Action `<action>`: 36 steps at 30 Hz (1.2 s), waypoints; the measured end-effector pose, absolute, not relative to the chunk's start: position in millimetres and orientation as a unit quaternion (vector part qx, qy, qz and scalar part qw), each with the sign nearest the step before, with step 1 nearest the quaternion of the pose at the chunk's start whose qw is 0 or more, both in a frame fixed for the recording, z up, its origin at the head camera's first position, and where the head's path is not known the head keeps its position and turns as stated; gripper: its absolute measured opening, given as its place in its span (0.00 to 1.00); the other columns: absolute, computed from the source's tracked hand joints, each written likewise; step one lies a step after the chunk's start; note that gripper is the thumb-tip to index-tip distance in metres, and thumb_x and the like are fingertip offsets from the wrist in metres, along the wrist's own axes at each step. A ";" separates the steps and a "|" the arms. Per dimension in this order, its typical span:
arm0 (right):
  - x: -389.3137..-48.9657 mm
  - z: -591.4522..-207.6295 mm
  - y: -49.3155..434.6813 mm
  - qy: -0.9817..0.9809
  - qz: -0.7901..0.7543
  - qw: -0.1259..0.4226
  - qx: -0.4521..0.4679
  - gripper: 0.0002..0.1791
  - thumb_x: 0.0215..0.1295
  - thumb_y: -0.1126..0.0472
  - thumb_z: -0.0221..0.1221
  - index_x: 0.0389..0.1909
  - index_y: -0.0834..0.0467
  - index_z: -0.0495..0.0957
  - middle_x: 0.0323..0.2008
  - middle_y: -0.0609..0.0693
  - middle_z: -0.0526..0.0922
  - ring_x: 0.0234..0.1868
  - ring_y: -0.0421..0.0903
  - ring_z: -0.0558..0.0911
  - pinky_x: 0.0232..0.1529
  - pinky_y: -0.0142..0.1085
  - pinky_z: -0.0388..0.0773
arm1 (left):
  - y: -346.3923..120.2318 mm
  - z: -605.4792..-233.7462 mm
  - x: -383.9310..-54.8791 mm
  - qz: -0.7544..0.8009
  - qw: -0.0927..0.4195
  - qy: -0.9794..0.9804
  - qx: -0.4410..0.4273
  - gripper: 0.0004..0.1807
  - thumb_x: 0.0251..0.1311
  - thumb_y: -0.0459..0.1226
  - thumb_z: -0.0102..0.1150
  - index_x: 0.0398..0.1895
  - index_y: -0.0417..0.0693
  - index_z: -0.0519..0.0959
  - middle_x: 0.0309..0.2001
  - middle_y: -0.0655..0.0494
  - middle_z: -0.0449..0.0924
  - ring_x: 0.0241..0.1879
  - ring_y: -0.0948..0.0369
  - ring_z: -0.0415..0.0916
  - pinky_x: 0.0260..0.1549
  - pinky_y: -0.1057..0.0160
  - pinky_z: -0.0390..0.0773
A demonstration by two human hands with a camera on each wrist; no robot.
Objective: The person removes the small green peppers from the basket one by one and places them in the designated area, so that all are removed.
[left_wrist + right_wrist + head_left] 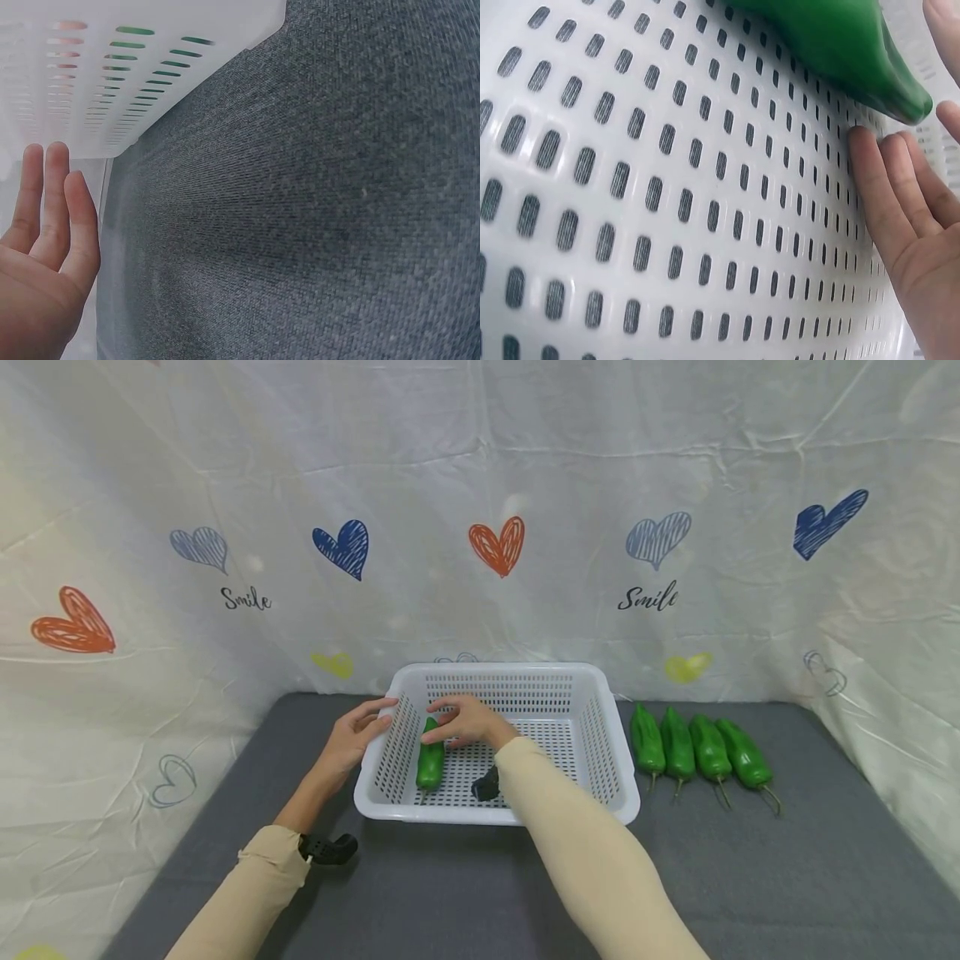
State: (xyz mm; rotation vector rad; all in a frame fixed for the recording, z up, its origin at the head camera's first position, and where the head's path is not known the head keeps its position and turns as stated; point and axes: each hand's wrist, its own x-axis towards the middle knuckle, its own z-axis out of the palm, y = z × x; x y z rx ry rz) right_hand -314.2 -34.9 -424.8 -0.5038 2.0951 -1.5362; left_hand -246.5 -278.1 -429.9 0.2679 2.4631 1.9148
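A green pepper (430,764) lies lengthwise near the left wall inside a white plastic basket (495,817). My right hand (467,722) reaches into the basket, its fingers around the pepper's upper end. In the right wrist view the fingers (889,199) are extended beside the tip of the pepper (840,49), with a gap showing between them. At the basket's left side, my left hand (352,739) has its fingertips right at the rim. The left wrist view shows its fingers (54,202) nearly straight along the outside of the slotted wall (150,45).
Several green peppers (708,747) lie in a row right of the basket, stems toward me. Grey cloth (450,893) covers the table. A white curtain (420,477) printed with hearts hangs directly behind. Black wrist devices (330,849) are strapped to both wrists.
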 end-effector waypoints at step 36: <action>-312.0 -428.0 -47.8 0.777 -0.564 0.203 -0.192 0.22 0.57 0.66 0.75 0.54 0.61 0.85 0.57 0.61 0.79 0.57 0.55 0.79 0.45 0.43 0.83 | -275.6 -425.8 -244.7 0.607 0.009 0.791 0.083 0.26 0.77 0.43 0.55 0.73 0.45 0.69 0.63 0.33 0.73 0.48 0.52 0.81 0.38 0.59 0.82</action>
